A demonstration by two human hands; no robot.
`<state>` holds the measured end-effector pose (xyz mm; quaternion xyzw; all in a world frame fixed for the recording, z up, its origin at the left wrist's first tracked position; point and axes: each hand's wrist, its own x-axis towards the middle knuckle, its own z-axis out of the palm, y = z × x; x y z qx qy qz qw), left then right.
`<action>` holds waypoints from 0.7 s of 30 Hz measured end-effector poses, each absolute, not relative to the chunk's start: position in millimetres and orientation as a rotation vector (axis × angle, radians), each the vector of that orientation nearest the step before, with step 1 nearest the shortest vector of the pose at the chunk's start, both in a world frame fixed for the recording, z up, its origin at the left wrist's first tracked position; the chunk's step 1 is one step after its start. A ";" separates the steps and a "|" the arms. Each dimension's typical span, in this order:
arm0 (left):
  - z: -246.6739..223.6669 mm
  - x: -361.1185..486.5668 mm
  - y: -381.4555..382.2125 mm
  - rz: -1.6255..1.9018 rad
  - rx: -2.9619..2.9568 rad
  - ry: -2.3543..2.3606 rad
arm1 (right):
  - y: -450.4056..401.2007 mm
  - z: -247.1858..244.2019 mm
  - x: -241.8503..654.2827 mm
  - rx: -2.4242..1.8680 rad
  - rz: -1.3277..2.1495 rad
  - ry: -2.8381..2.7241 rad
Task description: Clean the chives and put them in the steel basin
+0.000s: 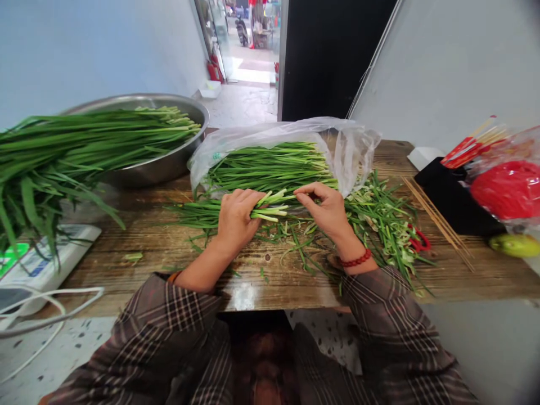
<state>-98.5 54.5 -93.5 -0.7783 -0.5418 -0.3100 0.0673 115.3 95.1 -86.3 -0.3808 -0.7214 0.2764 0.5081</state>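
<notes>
My left hand [238,216] is wrapped round a small bunch of garlic chives [272,207], whose pale stem ends point right and whose green leaves trail left over the table. Close to those stem ends, my right hand [327,211] has thumb and forefinger pinched together; whether a stalk or leaf is between them cannot be made out. Just beyond both hands, more garlic chives [270,166] lie in an open clear plastic bag [354,152]. Loose leaves and trimmings [379,225] are heaped beside and behind my right wrist.
At the left, a steel basin [201,121] holds long chives [93,138] that hang over a white scale [70,250] and its cable. Toward the right lie a red-handled tool [419,239], thin wooden sticks [439,219], a black box [455,197] and a yellow-green fruit [514,245].
</notes>
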 end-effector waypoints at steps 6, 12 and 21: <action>-93.2 -93.6 53.0 -0.882 -2.612 -1.600 | 88.0 -84.9 109.7 -0.888 0.760 -1.765; -96.4 -96.3 59.2 -1.289 -2.415 -1.793 | 99.1 -91.3 122.8 -1.082 0.622 -2.004; -92.1 -95.2 58.2 -1.642 -2.251 -1.892 | 96.8 -99.0 123.4 -1.238 0.201 -2.585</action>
